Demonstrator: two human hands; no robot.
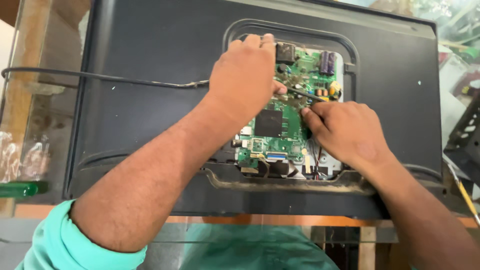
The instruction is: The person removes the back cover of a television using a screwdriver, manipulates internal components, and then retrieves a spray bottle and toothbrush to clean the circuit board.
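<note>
Lying under both hands (295, 105), circuit board (280, 135)

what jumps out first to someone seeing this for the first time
The green circuit board in the opening at the middle of a big black panel draws the eye first. Both hands meet over it: the left hand rests on the board's upper left part, and the right hand pinches a thin dark tool at its right side. A black cable runs across the panel from the left edge toward the left hand.

Matt black plastic casing (150, 115); glossy green circuit board (287, 125)
</note>
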